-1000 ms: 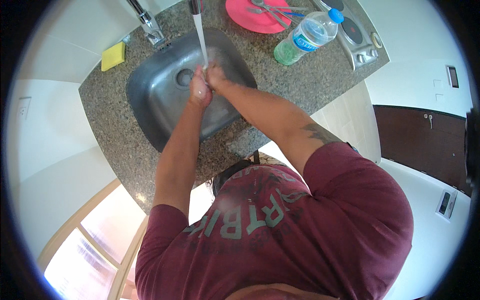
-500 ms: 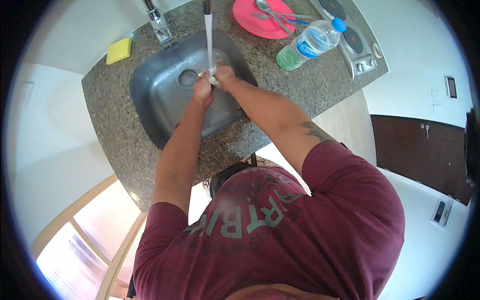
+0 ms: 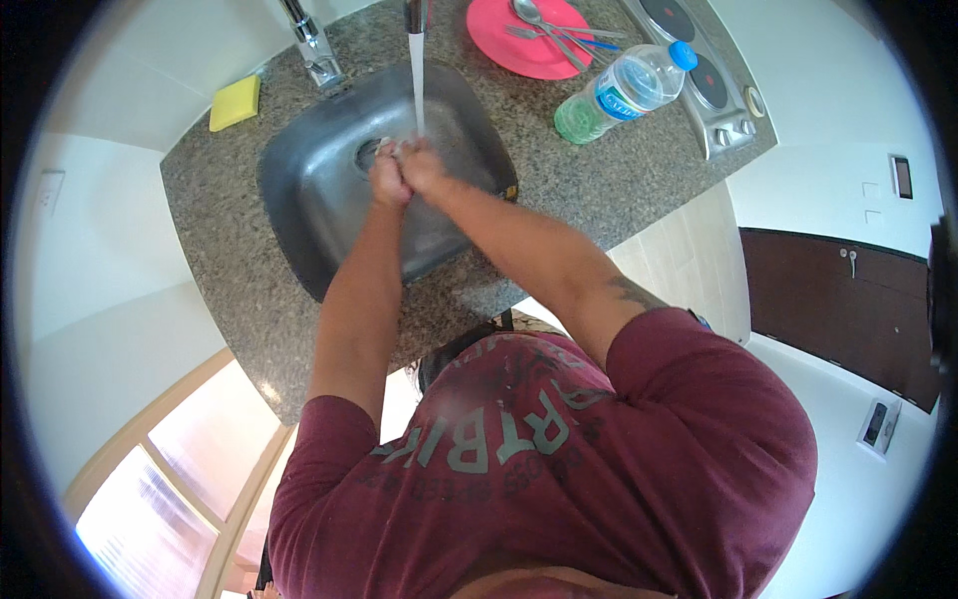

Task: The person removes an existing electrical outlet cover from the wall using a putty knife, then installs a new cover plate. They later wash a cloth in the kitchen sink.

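My left hand and my right hand are close together inside the metal sink, just in front of its drain. Both are closed around a small whitish, crumpled thing, perhaps a cloth; the fingers cover most of it and its kind is unclear. From the tap spout a stream of water falls just beyond my right hand.
A yellow sponge lies left of the tap handle. To the right are a pink plate with a spoon and other cutlery, a clear bottle with green liquid, and a two-plate hob. Speckled stone counter surrounds the sink.
Both hands have moved a little left and nearer to me, out from beneath the stream. The whitish thing has moved with them and is now more covered by the fingers.
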{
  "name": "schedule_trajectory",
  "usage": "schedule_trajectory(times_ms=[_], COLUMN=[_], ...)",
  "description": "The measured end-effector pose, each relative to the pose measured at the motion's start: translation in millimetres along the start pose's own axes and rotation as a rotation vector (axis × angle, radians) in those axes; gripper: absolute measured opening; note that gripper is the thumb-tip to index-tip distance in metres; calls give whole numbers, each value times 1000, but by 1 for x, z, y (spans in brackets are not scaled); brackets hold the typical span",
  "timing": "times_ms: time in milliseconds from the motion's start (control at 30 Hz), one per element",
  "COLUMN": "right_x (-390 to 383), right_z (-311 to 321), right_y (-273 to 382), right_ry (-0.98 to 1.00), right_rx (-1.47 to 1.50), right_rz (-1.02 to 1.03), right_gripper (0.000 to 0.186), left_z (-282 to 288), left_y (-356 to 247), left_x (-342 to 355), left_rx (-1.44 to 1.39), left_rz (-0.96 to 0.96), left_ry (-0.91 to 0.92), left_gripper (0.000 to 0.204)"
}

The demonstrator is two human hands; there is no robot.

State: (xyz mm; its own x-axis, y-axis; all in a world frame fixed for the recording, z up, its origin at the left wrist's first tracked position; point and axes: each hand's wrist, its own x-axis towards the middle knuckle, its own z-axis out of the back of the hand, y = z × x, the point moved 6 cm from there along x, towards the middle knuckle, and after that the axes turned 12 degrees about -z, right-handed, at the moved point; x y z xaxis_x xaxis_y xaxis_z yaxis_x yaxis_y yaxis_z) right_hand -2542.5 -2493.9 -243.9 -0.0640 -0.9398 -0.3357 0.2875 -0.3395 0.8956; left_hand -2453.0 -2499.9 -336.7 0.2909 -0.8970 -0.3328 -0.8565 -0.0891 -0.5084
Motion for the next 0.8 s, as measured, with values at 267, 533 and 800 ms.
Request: schedule_trajectory(times_ms=[267,533,800], right_x=[49,20,94], right_z=[39,36,58], right_y=[0,-8,-70], right_ry=[220,152,9], right_rx=[-283,-118,-90], right_rz=[-248,-248,-558], right_gripper=[52,58,59], left_z=[-76,-69,-46], left_y=[11,5,-10], left_x=[-52,-39,-39], left_rx=[125,96,559], left_rz=[81,126,-17], left_ry=[73,-19,-35], left_gripper=[46,39,46])
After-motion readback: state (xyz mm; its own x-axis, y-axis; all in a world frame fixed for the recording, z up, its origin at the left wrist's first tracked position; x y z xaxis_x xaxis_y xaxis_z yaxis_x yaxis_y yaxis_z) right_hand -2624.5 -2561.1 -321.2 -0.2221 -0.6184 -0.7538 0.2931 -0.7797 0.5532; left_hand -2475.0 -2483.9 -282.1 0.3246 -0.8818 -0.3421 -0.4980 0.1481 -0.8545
